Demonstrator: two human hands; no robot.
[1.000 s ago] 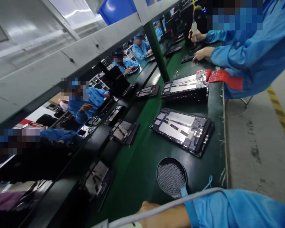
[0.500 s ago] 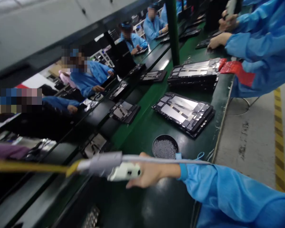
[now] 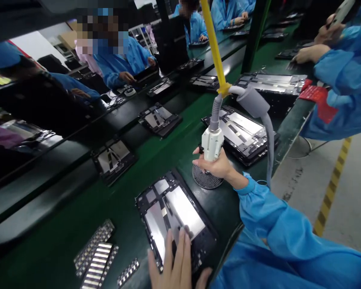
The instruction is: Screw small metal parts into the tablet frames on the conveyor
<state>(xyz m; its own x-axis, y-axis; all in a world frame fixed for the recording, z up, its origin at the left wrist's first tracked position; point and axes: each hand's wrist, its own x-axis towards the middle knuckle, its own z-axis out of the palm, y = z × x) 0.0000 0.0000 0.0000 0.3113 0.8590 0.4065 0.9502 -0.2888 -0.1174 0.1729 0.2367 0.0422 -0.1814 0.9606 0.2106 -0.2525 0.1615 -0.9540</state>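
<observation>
My right hand (image 3: 219, 165) is wrapped round a white electric screwdriver (image 3: 212, 142), held upright. Its tip points down at a round dark dish (image 3: 207, 181) of tiny screws; whether it touches them is hidden by the hand. From the tool's top run a grey cable (image 3: 270, 148) and a yellow strap (image 3: 214, 44). In front of me lies an opened tablet (image 3: 188, 206) with its silvery battery plates and dark circuit parts exposed. My left hand (image 3: 174, 267) rests spread on its lower part, fingers stretched out, holding nothing.
Strips of small metal parts (image 3: 96, 261) lie at the lower left. More opened tablets (image 3: 242, 136) are stacked behind the dish, and others line the belt (image 3: 161, 118). A green post (image 3: 256, 34) stands farther back. Co-workers in blue sit across and at right (image 3: 345, 56).
The screwdriver has gone from lying sideways to upright, over the screw dish. My view has tipped down, and my left hand and the tablet under it have come into sight.
</observation>
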